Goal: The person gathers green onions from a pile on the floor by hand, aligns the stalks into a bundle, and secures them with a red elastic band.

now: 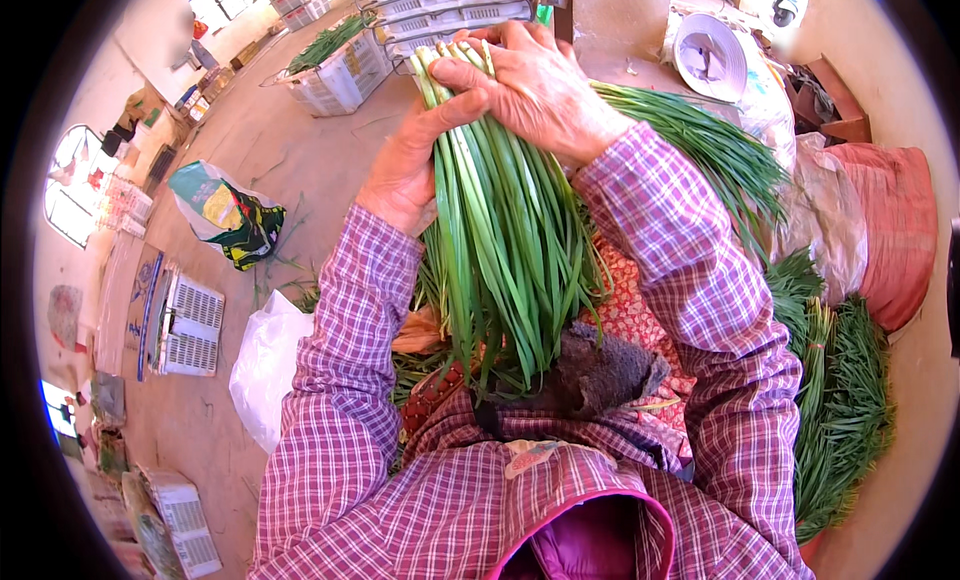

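A thick bunch of garlic chives [510, 240] is held up in front of me, white stem ends at the top and green leaves hanging toward my lap. My left hand [405, 165] is closed round its left side just below the white ends. From the right, my right hand [545, 95] grips the same bunch near the top, its fingers bent over the stems. Part of each hand's fingers is hidden behind the stems. Under the leaf tips lie a dark, worn cloth [605, 370] and a red patterned cloth [625, 290] on my lap.
More chives [690, 145] lie beyond my right forearm, and bundled ones [845, 420] are heaped at the right. White crates [450, 8] stand stacked ahead, beside a crate [345, 80] holding chives. A plastic bag [268, 365] and a printed sack [225, 215] sit left; a round basin [708, 60] is far right.
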The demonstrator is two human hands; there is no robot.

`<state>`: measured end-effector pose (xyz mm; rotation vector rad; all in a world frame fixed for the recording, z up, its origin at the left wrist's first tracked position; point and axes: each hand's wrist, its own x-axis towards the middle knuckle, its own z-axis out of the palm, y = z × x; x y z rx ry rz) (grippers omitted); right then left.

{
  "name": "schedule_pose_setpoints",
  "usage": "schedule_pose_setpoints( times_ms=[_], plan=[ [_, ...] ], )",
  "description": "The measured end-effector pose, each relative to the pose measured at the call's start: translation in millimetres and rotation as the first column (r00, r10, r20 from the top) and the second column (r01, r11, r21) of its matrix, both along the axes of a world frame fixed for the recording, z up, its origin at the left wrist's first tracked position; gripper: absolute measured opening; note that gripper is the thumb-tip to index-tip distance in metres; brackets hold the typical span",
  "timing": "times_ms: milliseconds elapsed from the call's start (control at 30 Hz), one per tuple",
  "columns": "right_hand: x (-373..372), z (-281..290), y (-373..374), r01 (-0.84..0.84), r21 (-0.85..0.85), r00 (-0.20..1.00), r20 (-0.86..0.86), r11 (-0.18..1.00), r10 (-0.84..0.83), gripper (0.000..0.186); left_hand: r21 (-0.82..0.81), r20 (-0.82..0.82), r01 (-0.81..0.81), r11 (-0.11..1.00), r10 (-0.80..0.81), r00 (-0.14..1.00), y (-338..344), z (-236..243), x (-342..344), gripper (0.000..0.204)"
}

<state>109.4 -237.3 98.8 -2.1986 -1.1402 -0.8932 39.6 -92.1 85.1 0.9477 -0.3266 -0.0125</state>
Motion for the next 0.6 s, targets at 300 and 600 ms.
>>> schedule_pose_setpoints(
  times_ms=[300, 600],
  plan=[
    [8.9, 14.2, -26.1, -0.244, 0.384, 0.667, -0.600, 0.891, 0.441, 0.056, 0.322, -0.031, 0.085, 0.943, -0.079, 0.996, 20.4, 29.1, 18.0, 0.041],
    [-33.0, -3.4, 2.8, -0.158, 0.456, 0.896, -0.306, 0.876, 0.321, 0.036, 0.470, 0.315, -0.347, 0.811, 0.214, 0.925, 33.6, 60.7, 21.7, 0.025]
  ],
)
